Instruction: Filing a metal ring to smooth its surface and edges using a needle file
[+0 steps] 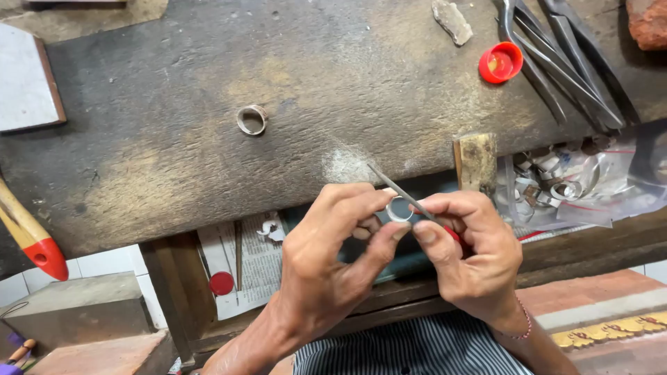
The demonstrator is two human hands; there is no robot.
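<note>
Together, left hand [333, 257] and right hand [467, 253] on ring [399, 209], file [399, 192].

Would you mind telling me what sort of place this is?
Likely a jeweller's workbench: the left hand holds a ring while the right hand works a file in it, with pliers nearby.

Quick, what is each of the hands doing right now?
Left hand: closed, pinching a small metal ring.
Right hand: closed, holding a thin file that passes through the ring.
</note>
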